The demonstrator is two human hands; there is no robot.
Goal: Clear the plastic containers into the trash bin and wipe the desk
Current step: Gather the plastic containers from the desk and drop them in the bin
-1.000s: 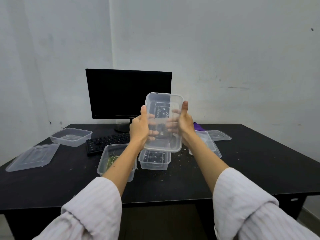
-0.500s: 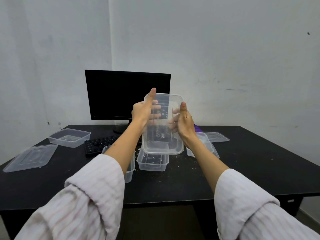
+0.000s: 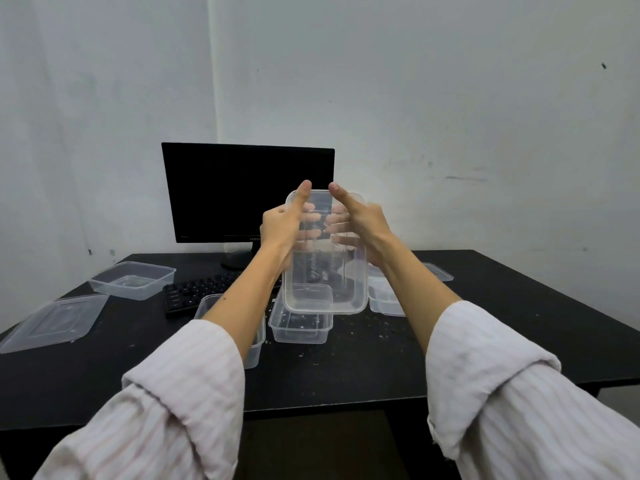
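Both grips, left hand [image 3: 282,225] and right hand [image 3: 367,223], clasp one clear container [image 3: 325,271] above the desk [image 3: 485,323].

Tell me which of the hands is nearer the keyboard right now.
Left. The left hand grips the raised container up above the keyboard's right end; the right hand grips the container's far side, farther right.
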